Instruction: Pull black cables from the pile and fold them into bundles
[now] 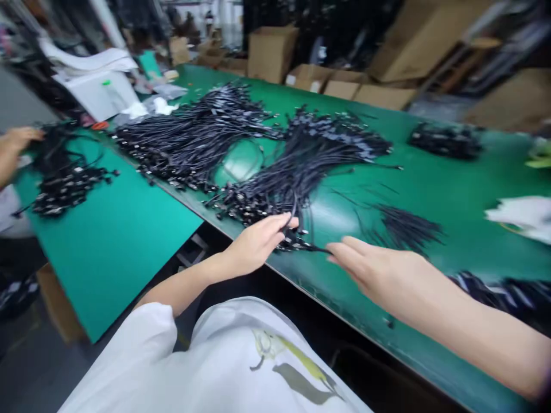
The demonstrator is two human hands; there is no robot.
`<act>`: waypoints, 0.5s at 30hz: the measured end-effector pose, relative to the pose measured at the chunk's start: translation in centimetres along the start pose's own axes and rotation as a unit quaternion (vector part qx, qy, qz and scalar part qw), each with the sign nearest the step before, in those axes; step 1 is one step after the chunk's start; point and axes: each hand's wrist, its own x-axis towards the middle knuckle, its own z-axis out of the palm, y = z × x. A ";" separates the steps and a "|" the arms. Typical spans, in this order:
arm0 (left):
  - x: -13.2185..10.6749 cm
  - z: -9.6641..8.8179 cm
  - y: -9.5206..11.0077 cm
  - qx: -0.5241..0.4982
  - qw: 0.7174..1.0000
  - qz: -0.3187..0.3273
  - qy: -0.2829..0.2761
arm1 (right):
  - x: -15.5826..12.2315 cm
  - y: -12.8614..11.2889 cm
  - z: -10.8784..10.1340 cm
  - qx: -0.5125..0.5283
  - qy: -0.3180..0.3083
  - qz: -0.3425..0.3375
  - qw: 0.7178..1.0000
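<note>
Between thumb and fingers, my left hand point(257, 240) pinches a black cable at the near end of a large pile of black cables point(297, 163). My right hand point(379, 267), also closed, grips the end of a thin black cable point(317, 248) that runs left toward the connectors under my left hand. Small metal-tipped connectors point(252, 203) crowd the near end of the pile, and the far ends fan out. Motion blur smears the fingertips, so I cannot tell whether both hands hold one and the same cable.
Another cable pile point(193, 132) lies to the left. A bundle of thin black strands point(407, 226) rests to the right, and a black bundle point(445, 140) farther back. Cardboard boxes point(272, 54) line the far edge. At far left, another person's hand point(19, 140) touches more cables point(64, 178).
</note>
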 end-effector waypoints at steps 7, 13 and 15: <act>1.6 1.6 1.4 -0.361 0.903 -0.188 -0.137 | -3.7 6.6 -0.6 0.093 -0.005 0.128 0.987; 2.5 -2.3 3.0 -0.528 0.827 -0.146 0.126 | -8.1 8.0 3.2 0.126 0.072 0.191 0.971; 2.9 -1.7 2.8 -0.505 0.840 -0.147 0.133 | -8.2 5.7 4.1 0.079 0.056 0.165 0.981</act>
